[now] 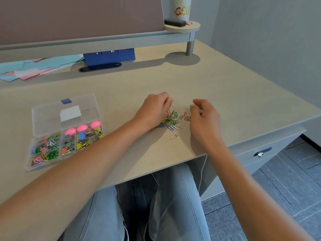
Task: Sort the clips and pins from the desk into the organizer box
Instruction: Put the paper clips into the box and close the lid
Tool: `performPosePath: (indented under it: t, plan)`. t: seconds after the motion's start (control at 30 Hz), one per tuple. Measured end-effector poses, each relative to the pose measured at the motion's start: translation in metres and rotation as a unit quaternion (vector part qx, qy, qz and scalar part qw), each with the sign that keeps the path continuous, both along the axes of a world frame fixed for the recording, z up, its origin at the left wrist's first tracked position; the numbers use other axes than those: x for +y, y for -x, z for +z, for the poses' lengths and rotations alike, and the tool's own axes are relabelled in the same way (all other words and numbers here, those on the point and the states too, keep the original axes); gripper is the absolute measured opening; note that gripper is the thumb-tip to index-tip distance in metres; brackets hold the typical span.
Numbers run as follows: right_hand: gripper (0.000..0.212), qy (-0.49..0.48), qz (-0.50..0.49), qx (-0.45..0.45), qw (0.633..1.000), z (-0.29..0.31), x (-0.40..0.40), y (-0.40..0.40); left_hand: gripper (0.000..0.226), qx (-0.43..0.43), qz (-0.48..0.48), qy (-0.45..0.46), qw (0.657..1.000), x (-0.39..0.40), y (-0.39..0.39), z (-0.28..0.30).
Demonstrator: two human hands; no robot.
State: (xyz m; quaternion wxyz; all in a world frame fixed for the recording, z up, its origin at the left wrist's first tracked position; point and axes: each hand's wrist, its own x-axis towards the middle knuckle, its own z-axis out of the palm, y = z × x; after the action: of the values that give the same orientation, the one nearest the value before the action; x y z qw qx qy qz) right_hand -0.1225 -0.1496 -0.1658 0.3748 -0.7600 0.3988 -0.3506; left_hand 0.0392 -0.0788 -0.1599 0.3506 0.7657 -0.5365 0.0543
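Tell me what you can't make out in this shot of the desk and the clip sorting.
- Head view: whether the left hand pinches a clip; its fingertips blur over the paper clip pile.
- Head view: whether the right hand holds anything; its curled fingers hide the palm side.
- Head view: clips under the left wrist, covered by it.
- Head view: the cup print, cut off by the top edge.
- Head view: the organizer box contents, too small to count.

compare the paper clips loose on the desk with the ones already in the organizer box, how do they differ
The loose paper clips lie in an open heap on the bare desk, between the left hand and right hand; the boxed paper clips sit walled inside the organizer box, away from both hands. One loose clip lies apart; the boxed ones stay packed. Both lots are mixed colours.
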Motion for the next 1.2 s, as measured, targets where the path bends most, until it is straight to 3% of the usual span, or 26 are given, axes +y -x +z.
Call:
performPosePath:
  t: [0.17,0.3,0.43,0.53,0.67,0.8,0.87,0.97,1.07,1.2]
  plan:
    - [0.088,0.099,0.082,0.237,0.963,-0.001,0.021,-0.004,0.042,0.198,0.059,0.046,0.977,0.011,-0.014,0.010]
    - [0.120,0.121,0.120,0.289,0.942,-0.002,0.033,-0.012,0.037,0.471,0.084,0.103,0.872,0.022,-0.020,0.015]
    - [0.127,0.139,0.137,0.296,0.935,-0.001,0.048,-0.032,0.030,0.586,0.078,0.153,0.792,0.039,-0.028,0.027]
    - [0.114,0.145,0.139,0.291,0.936,-0.004,0.059,-0.050,0.028,0.631,0.064,0.176,0.753,0.049,-0.031,0.030]
    - [0.033,0.181,0.134,0.244,0.943,-0.008,0.060,-0.060,0.030,0.661,0.052,0.185,0.725,0.058,-0.029,0.032]
    - [0.015,0.210,0.144,0.199,0.946,-0.007,0.055,-0.046,0.031,0.673,0.061,0.191,0.712,0.063,-0.026,0.033]
    - [0.019,0.191,0.153,0.176,0.954,-0.004,0.052,-0.037,0.031,0.680,0.060,0.191,0.706,0.065,-0.025,0.032]
    - [0.059,0.153,0.110,0.190,0.964,-0.001,0.047,-0.020,0.033,0.696,0.051,0.181,0.693,0.070,-0.023,0.028]
    - [0.086,0.235,0.001,0.330,0.914,-0.001,0.048,-0.007,0.034,0.724,0.037,0.179,0.665,0.077,-0.020,0.023]
    - [0.091,0.239,-0.009,0.361,0.901,0.001,0.059,-0.012,0.033,0.730,0.032,0.178,0.659,0.083,-0.018,0.020]
